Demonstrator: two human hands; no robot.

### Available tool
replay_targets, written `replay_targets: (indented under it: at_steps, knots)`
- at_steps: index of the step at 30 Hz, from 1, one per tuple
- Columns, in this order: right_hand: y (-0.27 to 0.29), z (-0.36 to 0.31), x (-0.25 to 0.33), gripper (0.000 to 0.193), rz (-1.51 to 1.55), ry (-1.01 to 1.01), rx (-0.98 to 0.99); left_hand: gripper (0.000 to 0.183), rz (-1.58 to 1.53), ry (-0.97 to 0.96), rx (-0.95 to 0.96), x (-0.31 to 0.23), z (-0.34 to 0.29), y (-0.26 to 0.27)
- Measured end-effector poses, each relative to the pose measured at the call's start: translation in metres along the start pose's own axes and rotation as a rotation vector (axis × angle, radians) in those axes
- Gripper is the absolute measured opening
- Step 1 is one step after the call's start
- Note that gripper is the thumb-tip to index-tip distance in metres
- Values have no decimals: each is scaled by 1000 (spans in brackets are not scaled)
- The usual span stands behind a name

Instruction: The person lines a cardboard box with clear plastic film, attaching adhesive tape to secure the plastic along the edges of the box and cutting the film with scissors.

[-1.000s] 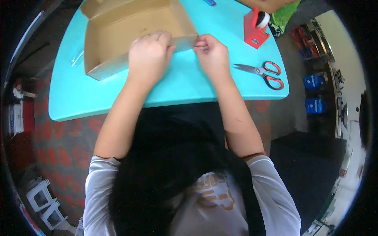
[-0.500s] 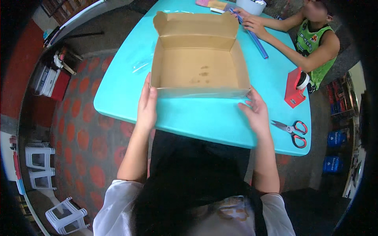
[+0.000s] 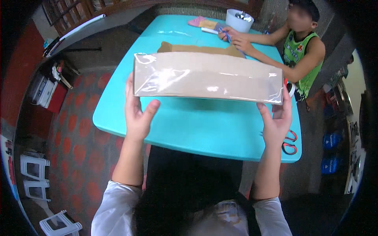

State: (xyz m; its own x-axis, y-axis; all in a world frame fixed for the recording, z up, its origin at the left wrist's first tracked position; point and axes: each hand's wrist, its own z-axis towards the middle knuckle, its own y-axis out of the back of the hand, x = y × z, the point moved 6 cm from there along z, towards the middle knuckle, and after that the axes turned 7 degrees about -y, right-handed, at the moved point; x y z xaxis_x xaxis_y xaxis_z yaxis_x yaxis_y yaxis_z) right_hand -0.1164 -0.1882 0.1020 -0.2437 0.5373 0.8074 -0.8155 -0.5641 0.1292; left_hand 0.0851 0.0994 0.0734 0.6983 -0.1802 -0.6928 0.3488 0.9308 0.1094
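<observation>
A brown cardboard box (image 3: pixel 208 76) is raised off the turquoise table, its front wall facing me. Shiny clear plastic covers that wall, and the box's inside is hidden. Its open lid flap (image 3: pixel 197 49) shows behind the top edge. At the left end, my left hand (image 3: pixel 138 112) grips the box with the thumb below its lower edge. My right hand (image 3: pixel 276 120) holds the right end, fingers along the side. Scissors with red and black handles (image 3: pixel 290 148) lie beside my right wrist, blades mostly hidden. The red tape dispenser (image 3: pixel 290 89) is largely covered by box and hand.
Across the turquoise table (image 3: pixel 189 129), a person in a green jersey (image 3: pixel 302 51) handles a blue rolled item. A white tub (image 3: pixel 239 22) and a pink-and-yellow item (image 3: pixel 199 22) stand at the far edge. White stools (image 3: pixel 35 165) are on the floor at left.
Both hands have lifted the box from the table and tilted it, so its front wall now faces me instead of its open inside. My view has risen slightly.
</observation>
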Motion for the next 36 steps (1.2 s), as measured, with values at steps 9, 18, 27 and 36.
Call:
replay_targets:
  at_steps: [9, 18, 27, 36]
  knots:
    - [2, 30, -16, 71, 88, -42, 56, 102, -158, -91, 78, -11, 45, -36]
    - [4, 24, -30, 71, 118, -64, 43, 100, 177, -345, 145, -20, 53, -24]
    - [9, 10, -39, 75, 149, -86, 40, 94, 357, -355, 172, -42, 49, -22]
    - [15, -3, -51, 76, 158, -114, 17, 109, 242, -377, 124, -25, 36, -29]
